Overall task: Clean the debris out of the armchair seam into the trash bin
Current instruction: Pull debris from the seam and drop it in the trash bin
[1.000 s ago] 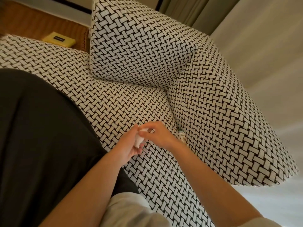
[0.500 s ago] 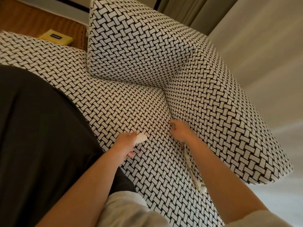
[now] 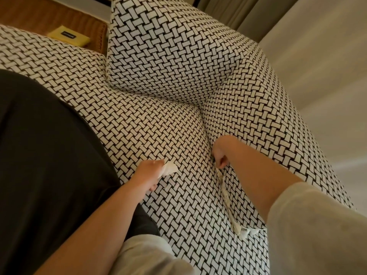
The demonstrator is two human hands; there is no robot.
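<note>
The armchair [image 3: 162, 56] has black-and-white woven upholstery. My left hand [image 3: 149, 173] rests on the seat cushion [image 3: 158, 135] and holds a crumpled white tissue [image 3: 168, 169]. My right hand [image 3: 220, 153] is at the seam between seat and right armrest [image 3: 268, 126], fingers curled and pinching the top of a strip of pale debris [image 3: 226, 197] that runs along the seam toward the front edge. A small white scrap [image 3: 248, 232] lies at the strip's near end. No trash bin is in view.
A dark garment [image 3: 49, 165] covers the left of the seat. A yellow box [image 3: 68, 35] sits on a brown wicker surface [image 3: 59, 18] behind the left armrest. Curtains [image 3: 238, 14] and pale floor [image 3: 327, 86] lie to the right.
My right hand left the tissue, moved right to the seam and dug its fingers in. The left hand kept the tissue and stayed on the seat. The debris strip came into view.
</note>
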